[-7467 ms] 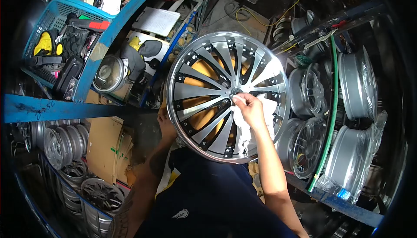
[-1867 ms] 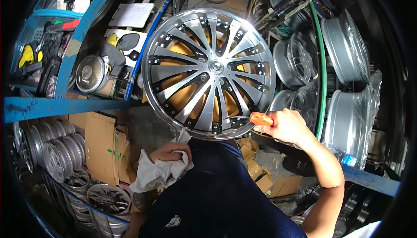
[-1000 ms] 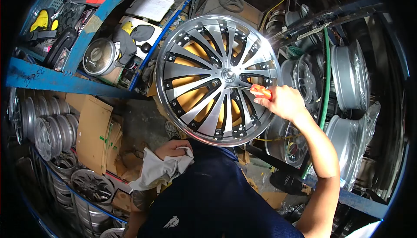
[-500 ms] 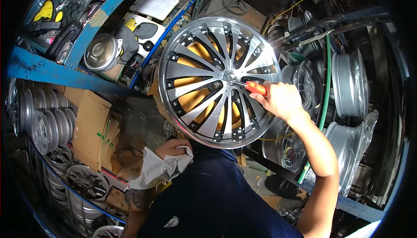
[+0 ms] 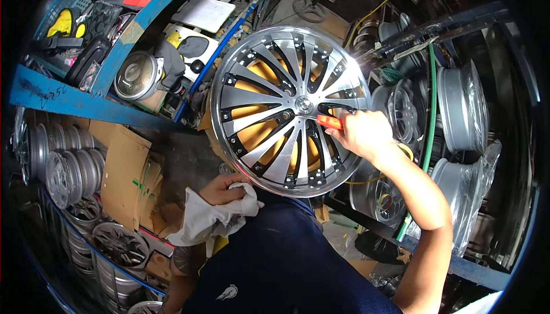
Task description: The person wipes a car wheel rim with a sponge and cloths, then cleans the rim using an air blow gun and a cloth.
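Observation:
A large alloy wheel (image 5: 269,114) with polished spokes, black gaps and a bright chrome lip faces up in front of me. My right hand (image 5: 366,133) is closed around the red-orange handle of a screwdriver (image 5: 328,121), low over the spokes just right of the hub. The thin shaft points left, below the round centre cap (image 5: 303,105). Down by the wheel's lower left rim, my left hand (image 5: 220,189) grips a bunched white cloth (image 5: 213,216), which hangs across my forearm.
Yellow-brown material shows beneath the wheel. Silver rims (image 5: 458,108) stand on racks at the right, behind a green pole (image 5: 431,108). At the left are flattened cardboard (image 5: 127,176), more rims (image 5: 71,176), a blue shelf beam (image 5: 86,105) and a blue basket (image 5: 51,19) of tools.
My right hand and the screwdriver have shifted slightly down and left, and the tip has come off the centre cap. My left hand with the cloth has risen a little toward the rim.

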A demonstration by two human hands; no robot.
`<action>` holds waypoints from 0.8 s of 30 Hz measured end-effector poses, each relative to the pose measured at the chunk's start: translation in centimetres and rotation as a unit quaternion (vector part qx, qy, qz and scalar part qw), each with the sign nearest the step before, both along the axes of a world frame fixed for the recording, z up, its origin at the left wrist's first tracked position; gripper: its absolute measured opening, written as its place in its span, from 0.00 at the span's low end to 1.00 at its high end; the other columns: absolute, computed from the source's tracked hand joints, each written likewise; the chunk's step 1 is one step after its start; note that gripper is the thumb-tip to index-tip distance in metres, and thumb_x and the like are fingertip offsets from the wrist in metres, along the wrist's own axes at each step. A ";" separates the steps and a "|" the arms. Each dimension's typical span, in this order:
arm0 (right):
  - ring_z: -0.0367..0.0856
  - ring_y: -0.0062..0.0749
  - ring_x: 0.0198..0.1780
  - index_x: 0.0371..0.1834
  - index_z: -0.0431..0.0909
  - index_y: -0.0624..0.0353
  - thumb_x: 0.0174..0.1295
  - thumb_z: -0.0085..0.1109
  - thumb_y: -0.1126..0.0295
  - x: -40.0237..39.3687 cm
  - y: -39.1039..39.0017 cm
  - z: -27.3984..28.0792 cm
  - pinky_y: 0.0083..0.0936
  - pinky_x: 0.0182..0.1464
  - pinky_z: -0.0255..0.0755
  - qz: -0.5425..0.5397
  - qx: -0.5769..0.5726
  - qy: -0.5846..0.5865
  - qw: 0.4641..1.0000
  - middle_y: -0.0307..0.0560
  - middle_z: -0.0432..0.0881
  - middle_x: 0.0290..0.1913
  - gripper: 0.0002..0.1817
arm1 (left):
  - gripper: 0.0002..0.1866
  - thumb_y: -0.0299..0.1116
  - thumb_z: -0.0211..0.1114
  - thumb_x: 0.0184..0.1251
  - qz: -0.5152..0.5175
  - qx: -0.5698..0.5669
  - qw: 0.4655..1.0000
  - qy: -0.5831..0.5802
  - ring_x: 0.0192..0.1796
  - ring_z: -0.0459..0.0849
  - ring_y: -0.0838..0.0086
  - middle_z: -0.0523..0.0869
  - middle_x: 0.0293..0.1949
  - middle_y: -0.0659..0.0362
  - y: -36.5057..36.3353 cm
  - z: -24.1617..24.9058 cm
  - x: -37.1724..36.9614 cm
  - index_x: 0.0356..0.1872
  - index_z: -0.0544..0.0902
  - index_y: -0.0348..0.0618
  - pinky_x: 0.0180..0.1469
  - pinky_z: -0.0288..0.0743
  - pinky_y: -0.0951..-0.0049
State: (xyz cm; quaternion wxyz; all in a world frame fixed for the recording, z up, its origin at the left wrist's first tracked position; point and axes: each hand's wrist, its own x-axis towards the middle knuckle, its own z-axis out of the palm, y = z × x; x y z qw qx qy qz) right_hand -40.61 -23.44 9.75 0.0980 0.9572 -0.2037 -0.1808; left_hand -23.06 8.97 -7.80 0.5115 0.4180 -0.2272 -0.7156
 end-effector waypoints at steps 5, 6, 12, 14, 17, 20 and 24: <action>0.90 0.48 0.30 0.38 0.87 0.53 0.68 0.58 0.36 1.0 -0.7 1.1 0.43 0.35 0.82 -0.062 0.002 0.012 0.998 0.50 0.87 0.25 0.28 | 0.14 0.30 0.63 0.76 0.011 -0.032 0.998 -0.062 0.46 0.83 0.83 0.89 0.41 0.64 -1.0 1.3 0.5 0.56 0.87 0.36 0.49 0.76 0.77; 0.90 0.48 0.31 0.37 0.87 0.53 0.68 0.58 0.36 1.1 -1.2 0.9 0.43 0.35 0.82 -0.061 0.000 0.002 0.998 0.51 0.87 0.25 0.29 | 0.13 0.30 0.63 0.77 0.008 -0.027 0.998 -0.055 0.47 0.83 0.82 0.89 0.40 0.63 -1.2 1.5 0.6 0.55 0.87 0.36 0.49 0.77 0.77; 0.90 0.48 0.33 0.35 0.87 0.57 0.68 0.59 0.36 1.7 -3.5 -0.7 0.43 0.37 0.82 -0.039 0.000 -0.041 0.998 0.53 0.88 0.28 0.31 | 0.15 0.40 0.61 0.79 0.286 0.031 0.943 0.168 0.46 0.88 0.72 0.89 0.46 0.58 -4.1 3.2 0.3 0.52 0.86 0.40 0.49 0.82 0.68; 0.90 0.49 0.32 0.35 0.87 0.58 0.68 0.59 0.36 1.8 -3.3 -0.1 0.43 0.38 0.82 -0.066 0.021 -0.046 0.997 0.53 0.88 0.29 0.31 | 0.19 0.43 0.63 0.78 0.353 0.066 0.918 0.170 0.43 0.89 0.69 0.89 0.46 0.55 -7.2 9.6 1.3 0.57 0.82 0.39 0.46 0.83 0.68; 0.90 0.50 0.34 0.35 0.87 0.59 0.67 0.60 0.37 1.1 -3.2 0.1 0.43 0.40 0.83 -0.115 0.057 -0.057 0.990 0.53 0.89 0.29 0.31 | 0.19 0.42 0.66 0.76 0.355 0.061 0.931 -0.060 0.38 0.87 0.73 0.89 0.43 0.55 -9.2 6.7 5.4 0.56 0.83 0.36 0.40 0.79 0.71; 0.90 0.51 0.35 0.35 0.87 0.59 0.67 0.60 0.37 -0.7 -3.7 -2.1 0.44 0.41 0.83 -0.107 0.066 -0.107 0.986 0.54 0.89 0.30 0.31 | 0.13 0.38 0.70 0.69 0.345 -0.087 0.851 -0.385 0.35 0.86 0.75 0.88 0.36 0.60 -15.6 3.5 5.7 0.46 0.86 0.39 0.39 0.78 0.72; 0.90 0.52 0.34 0.35 0.86 0.58 0.67 0.60 0.38 -3.1 -3.8 -1.9 0.46 0.41 0.82 -0.153 0.096 -0.145 0.973 0.54 0.89 0.30 0.29 | 0.15 0.36 0.70 0.62 0.080 -0.132 0.707 -0.690 0.38 0.90 0.50 0.90 0.37 0.44 -23.5 1.9 4.0 0.47 0.86 0.42 0.43 0.82 0.56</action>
